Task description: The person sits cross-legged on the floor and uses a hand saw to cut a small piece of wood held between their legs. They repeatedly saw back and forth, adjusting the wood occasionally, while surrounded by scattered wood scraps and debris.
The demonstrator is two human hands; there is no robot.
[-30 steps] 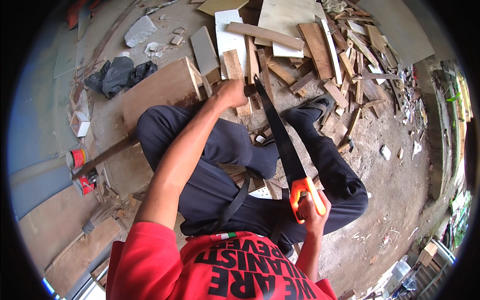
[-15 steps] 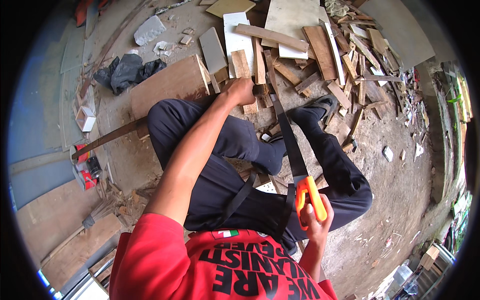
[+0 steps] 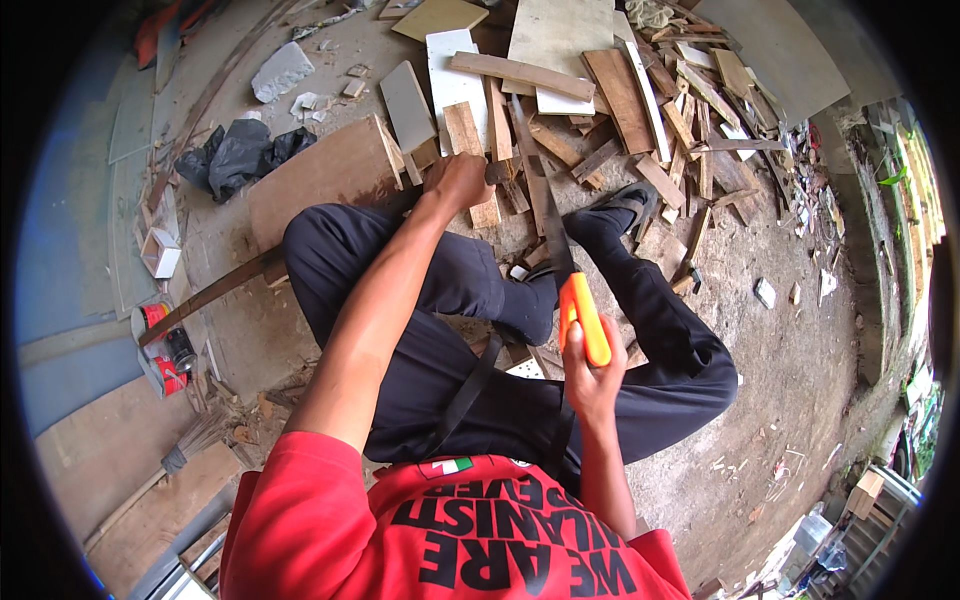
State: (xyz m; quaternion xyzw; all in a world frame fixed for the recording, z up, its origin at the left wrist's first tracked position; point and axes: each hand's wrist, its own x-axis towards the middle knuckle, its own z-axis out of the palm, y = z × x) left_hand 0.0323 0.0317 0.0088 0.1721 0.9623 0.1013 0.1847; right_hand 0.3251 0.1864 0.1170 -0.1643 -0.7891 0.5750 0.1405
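My right hand is closed around the orange handle of a handsaw. Its long dark blade points away from me, passing just right of the near end of a dark wooden strip. Whether the teeth touch the wood, I cannot tell. My left hand grips that strip close to its right end, fingers wrapped over it. From there the strip slants down to the left, partly hidden by my bent left knee. A paler short board lies on the ground just beyond my left hand.
Loose boards and offcuts pile up ahead and to the right. A wide brown panel and black plastic bags lie at the left, with a red tin by the strip's far end. My sandalled foot rests beside the offcuts.
My right hand has pushed the saw forward and slightly left, so its blade reaches farther past the strip's end. My left hand keeps its grip. The whole view has shifted slightly.
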